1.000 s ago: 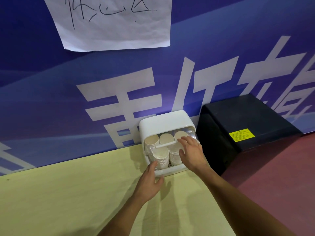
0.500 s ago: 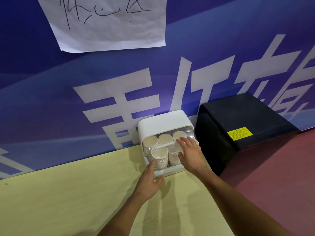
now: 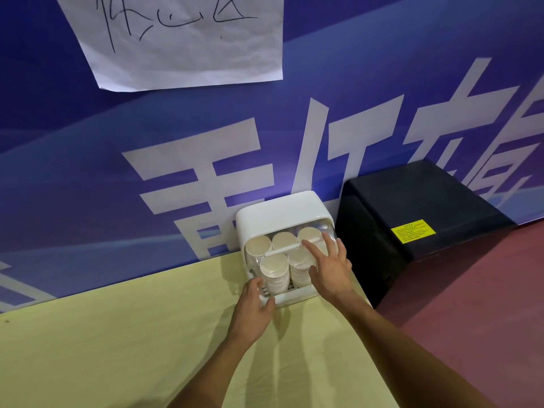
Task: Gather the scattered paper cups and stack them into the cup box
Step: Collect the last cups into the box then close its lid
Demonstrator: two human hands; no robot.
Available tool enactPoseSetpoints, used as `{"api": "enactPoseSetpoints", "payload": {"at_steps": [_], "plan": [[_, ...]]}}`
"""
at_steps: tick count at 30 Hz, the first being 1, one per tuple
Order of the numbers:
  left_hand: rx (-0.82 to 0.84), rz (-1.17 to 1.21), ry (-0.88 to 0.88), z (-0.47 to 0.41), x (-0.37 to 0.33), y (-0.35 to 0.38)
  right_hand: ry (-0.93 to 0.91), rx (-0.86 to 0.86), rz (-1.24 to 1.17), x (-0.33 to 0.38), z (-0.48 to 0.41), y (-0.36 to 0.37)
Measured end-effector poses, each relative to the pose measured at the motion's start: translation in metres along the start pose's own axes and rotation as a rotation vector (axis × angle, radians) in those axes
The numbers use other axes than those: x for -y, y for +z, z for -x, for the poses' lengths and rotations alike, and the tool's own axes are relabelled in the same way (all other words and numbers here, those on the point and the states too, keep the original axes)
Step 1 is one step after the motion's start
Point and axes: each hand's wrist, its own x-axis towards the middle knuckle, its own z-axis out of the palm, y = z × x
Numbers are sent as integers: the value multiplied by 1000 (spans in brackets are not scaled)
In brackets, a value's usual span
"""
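Cups (image 3: 275,270) fill a white box (image 3: 282,209) that stands at the far edge of a yellow table (image 3: 117,343), its back against a blue banner (image 3: 147,128) with large white characters. The cups sit in several stacks, mouths facing the viewer: three stacks in the back row and two in front. A clear lid (image 3: 329,231) lies over the front of the box, with a white bar (image 3: 282,251) across it as a handle.

The left hand (image 3: 253,313) rests at the lower left corner of the box, fingers loosely curled and close together, thumb against the box's bottom rim; it presses against the box rather than closing on anything. The right hand (image 3: 329,269) lies flat over the right side of the lid, fingers spread wide, with the index fingertip touching the white bar near its right end. It holds nothing; the palm covers the lower right stack.

Just beside the box on the right stands a black cabinet (image 3: 426,207) with a yellow label (image 3: 413,230) on its top. A red floor (image 3: 485,290) shows beyond the table edge. High on the banner hangs a white sheet (image 3: 182,48) with handwritten strokes.
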Motion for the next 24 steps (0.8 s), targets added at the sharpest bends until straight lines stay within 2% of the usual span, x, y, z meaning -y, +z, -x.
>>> {"api": "enactPoseSetpoints", "payload": {"at_steps": [5, 10, 16, 24], "plan": [[2, 29, -11, -9, -6, -1, -12, -14, 23, 1, -5, 0], [16, 118, -145, -21, -8, 7, -21, 4, 38, 9, -15, -5], [-66, 279, -260, -44, -20, 20, -36, 8, 68, 12, -24, -8], [-129, 266, -301, -53, -22, 30, -84, -43, -30, -1, -23, -10]]}}
